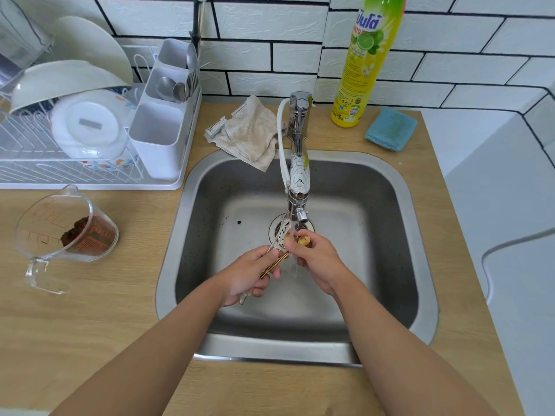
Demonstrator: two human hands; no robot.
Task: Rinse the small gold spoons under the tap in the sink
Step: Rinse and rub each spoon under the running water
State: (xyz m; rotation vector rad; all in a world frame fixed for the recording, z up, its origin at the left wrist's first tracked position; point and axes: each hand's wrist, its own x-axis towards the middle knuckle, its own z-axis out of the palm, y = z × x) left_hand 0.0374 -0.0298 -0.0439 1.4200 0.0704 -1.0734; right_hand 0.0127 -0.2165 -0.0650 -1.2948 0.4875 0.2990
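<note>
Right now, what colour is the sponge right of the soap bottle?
Light blue; the sponge lies on the wooden counter, clearest in the head view.

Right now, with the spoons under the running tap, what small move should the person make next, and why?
Probably rub and turn the bowls of the gold spoons under the tap. The left hand grips the handles; the right hand pinches a bowl in the stream.

Bright, even daylight; wide-angle bending at edges, soft blur throughout.
</note>
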